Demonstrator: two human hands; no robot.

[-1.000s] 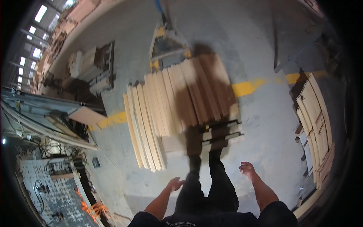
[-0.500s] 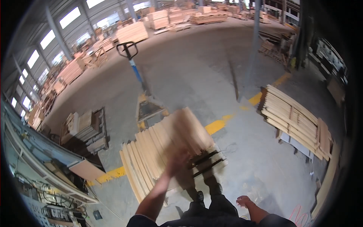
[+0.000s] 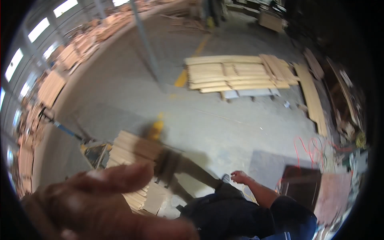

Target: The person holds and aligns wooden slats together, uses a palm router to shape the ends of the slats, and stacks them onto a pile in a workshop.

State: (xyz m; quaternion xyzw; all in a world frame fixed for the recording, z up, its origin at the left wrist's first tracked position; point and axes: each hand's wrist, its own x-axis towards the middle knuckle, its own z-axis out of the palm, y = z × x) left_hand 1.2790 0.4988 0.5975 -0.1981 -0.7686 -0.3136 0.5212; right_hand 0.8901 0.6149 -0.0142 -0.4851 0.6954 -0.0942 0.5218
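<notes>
My left hand (image 3: 104, 204) looms large and blurred at the lower left, close to the camera. Its thumb and fingers are spread apart around nothing visible. Behind it, and partly hidden by it, is a stack of pale wooden strips (image 3: 130, 144) beside my legs. My right hand (image 3: 240, 177) hangs at my side over the floor, fingers loosely extended and nothing seen in them. My dark-clothed legs and one shoe (image 3: 226, 178) show between the hands.
Another pile of boards (image 3: 228, 74) lies ahead, with a long plank (image 3: 311, 98) to its right. A pallet jack (image 3: 94, 152) stands beyond the near stack at left. A grey post (image 3: 146, 40) rises farther off. Red hose (image 3: 306, 150) and dark panels (image 3: 300, 184) lie at right.
The view has swung to the right, bringing the right-hand board pile to the middle. My left hand has risen from over the near stack toward the camera. My right hand still hangs low.
</notes>
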